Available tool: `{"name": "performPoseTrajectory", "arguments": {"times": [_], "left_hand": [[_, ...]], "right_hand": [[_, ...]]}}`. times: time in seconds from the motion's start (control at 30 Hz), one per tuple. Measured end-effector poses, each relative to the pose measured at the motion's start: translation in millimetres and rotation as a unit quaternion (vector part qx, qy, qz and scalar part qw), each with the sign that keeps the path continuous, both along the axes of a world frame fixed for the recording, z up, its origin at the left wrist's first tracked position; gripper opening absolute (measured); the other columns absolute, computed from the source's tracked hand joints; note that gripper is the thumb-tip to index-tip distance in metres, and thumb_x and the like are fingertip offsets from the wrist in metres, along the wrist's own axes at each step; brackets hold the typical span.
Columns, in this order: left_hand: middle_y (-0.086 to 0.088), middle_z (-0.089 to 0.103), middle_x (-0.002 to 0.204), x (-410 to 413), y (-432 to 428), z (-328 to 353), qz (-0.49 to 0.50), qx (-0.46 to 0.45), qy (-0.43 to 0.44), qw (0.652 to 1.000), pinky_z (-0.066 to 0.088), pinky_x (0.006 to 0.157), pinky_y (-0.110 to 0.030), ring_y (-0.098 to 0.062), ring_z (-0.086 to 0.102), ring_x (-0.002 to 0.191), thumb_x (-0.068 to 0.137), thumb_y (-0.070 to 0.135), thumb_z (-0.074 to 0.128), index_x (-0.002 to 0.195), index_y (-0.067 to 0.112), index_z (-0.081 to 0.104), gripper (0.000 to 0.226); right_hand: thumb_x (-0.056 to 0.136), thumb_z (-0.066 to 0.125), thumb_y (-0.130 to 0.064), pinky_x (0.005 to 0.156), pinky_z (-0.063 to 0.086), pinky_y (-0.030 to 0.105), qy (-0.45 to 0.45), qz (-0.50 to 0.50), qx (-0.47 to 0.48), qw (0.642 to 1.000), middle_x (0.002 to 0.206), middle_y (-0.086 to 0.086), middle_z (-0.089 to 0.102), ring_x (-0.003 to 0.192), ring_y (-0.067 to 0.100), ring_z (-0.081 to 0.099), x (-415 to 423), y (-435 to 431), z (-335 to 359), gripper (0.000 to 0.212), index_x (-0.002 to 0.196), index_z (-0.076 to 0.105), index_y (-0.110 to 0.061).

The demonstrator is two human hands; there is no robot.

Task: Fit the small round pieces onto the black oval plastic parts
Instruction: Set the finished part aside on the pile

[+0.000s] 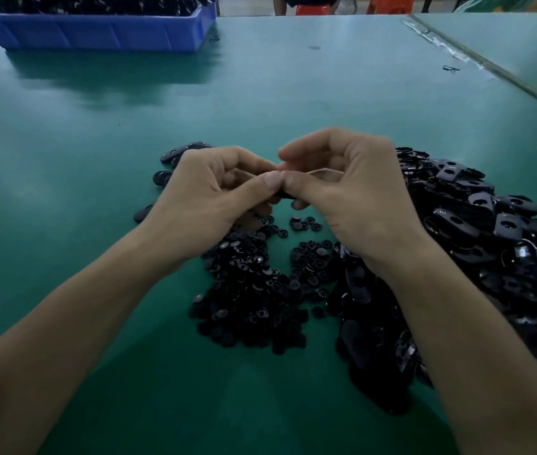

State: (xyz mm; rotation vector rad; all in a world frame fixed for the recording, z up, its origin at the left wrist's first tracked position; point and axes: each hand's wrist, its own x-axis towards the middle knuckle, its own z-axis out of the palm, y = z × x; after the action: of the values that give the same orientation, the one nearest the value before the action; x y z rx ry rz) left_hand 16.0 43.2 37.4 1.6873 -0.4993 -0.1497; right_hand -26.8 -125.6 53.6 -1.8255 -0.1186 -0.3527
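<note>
table: green mat top [260, 93] spreading under and round left hand [208, 198] and right hand [355, 192] | bin: blue plastic crate [96, 34] far beyond left hand, near far edge | second green table [516, 50] far beyond right hand, taped seam [451, 51] between | orange stools [388, 3] past far edge | light: dim, soft sheen on mat

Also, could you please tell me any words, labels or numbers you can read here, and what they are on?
None readable. No print shows on the blue bin, green table, oval parts or small round pieces. The black part pinched between left hand and right hand is mostly hidden.
</note>
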Motion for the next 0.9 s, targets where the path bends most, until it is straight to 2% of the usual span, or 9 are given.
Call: {"name": "performPoseTrajectory", "arguments": {"times": [0.07,0.17,0.3,0.47,0.53,0.6,0.7,0.8,0.9], "left_hand": [[-0.002,0.075,0.073,-0.6,-0.9,0.6,0.009,-0.006,0.006,1.000,0.058,0.061,-0.024,-0.011,0.069,0.065,0.075,0.030,0.073,0.087,0.019,0.073,0.016],[-0.004,0.076,0.076,-0.8,-1.9,1.0,0.011,-0.010,0.027,1.000,0.057,0.061,-0.021,-0.014,0.072,0.066,0.075,0.026,0.072,0.091,0.014,0.073,0.020],[-0.006,0.077,0.079,-2.0,-3.6,2.3,0.007,-0.021,0.051,0.998,0.057,0.061,-0.021,-0.017,0.074,0.069,0.077,0.023,0.069,0.095,0.013,0.071,0.021],[-0.008,0.076,0.079,-3.2,-3.7,3.7,-0.004,-0.028,0.058,0.998,0.057,0.063,-0.021,-0.019,0.075,0.072,0.093,0.005,0.063,0.100,0.014,0.070,0.013],[-0.008,0.076,0.078,-3.8,-3.7,4.1,0.007,-0.029,0.052,0.998,0.057,0.062,-0.021,-0.019,0.074,0.070,0.094,0.003,0.062,0.098,0.013,0.070,0.013],[-0.008,0.077,0.080,-2.8,-3.7,3.5,0.035,-0.039,0.051,0.997,0.057,0.062,-0.021,-0.018,0.074,0.070,0.095,0.002,0.061,0.095,0.010,0.069,0.012],[-0.006,0.077,0.081,0.5,-3.0,1.7,0.087,-0.046,0.049,0.994,0.056,0.061,-0.019,-0.016,0.074,0.070,0.094,0.000,0.062,0.092,0.010,0.070,0.013],[-0.005,0.076,0.075,2.5,-2.1,1.6,0.110,-0.051,0.033,0.992,0.056,0.061,-0.019,-0.017,0.074,0.070,0.091,-0.003,0.064,0.091,0.010,0.071,0.014],[-0.006,0.076,0.075,2.9,-1.7,1.5,0.117,-0.060,0.027,0.991,0.056,0.062,-0.018,-0.018,0.075,0.071,0.090,-0.003,0.066,0.091,0.010,0.071,0.014]], "right_hand": [[0.082,0.079,-0.006,0.070,0.059,0.029,0.005,-0.025,0.025,0.999,0.082,-0.003,0.074,0.072,0.013,0.073,-1.5,-0.7,-7.4,0.022,0.087,0.071,-0.025],[0.084,0.079,-0.018,0.071,0.061,0.035,0.014,-0.053,-0.024,0.998,0.076,-0.004,0.074,0.071,0.015,0.073,-2.6,-3.8,-15.0,0.011,0.085,0.072,-0.027],[0.088,0.076,-0.019,0.060,0.053,0.023,0.019,-0.045,-0.051,0.998,0.068,-0.005,0.072,0.063,0.009,0.071,-5.0,-7.2,-18.1,0.007,0.083,0.073,-0.024],[0.090,0.074,-0.017,0.057,0.050,0.015,0.003,-0.062,-0.040,0.997,0.067,-0.008,0.071,0.061,0.005,0.070,-10.4,-7.9,-17.7,0.006,0.087,0.073,-0.021],[0.091,0.073,-0.023,0.060,0.052,0.018,-0.016,-0.110,-0.098,0.989,0.069,-0.011,0.070,0.062,0.004,0.068,-12.5,-6.1,-20.2,0.001,0.091,0.074,-0.022],[0.093,0.070,-0.029,0.068,0.053,0.024,-0.018,-0.144,-0.216,0.966,0.073,-0.011,0.068,0.067,0.008,0.065,-13.8,-4.2,-23.5,0.008,0.096,0.073,-0.022],[0.094,0.068,-0.033,0.072,0.050,0.034,0.047,-0.106,-0.366,0.923,0.091,-0.004,0.060,0.086,0.021,0.062,-15.4,2.1,-25.6,0.015,0.104,0.072,-0.023],[0.095,0.066,-0.035,0.067,0.037,0.030,0.062,-0.083,-0.432,0.896,0.095,-0.004,0.050,0.089,0.018,0.053,-15.6,9.4,-24.1,0.016,0.105,0.072,-0.025],[0.094,0.066,-0.040,0.068,0.036,0.030,0.078,-0.070,-0.456,0.884,0.097,-0.004,0.049,0.093,0.017,0.050,-14.2,12.7,-23.2,0.020,0.104,0.071,-0.025]]}}
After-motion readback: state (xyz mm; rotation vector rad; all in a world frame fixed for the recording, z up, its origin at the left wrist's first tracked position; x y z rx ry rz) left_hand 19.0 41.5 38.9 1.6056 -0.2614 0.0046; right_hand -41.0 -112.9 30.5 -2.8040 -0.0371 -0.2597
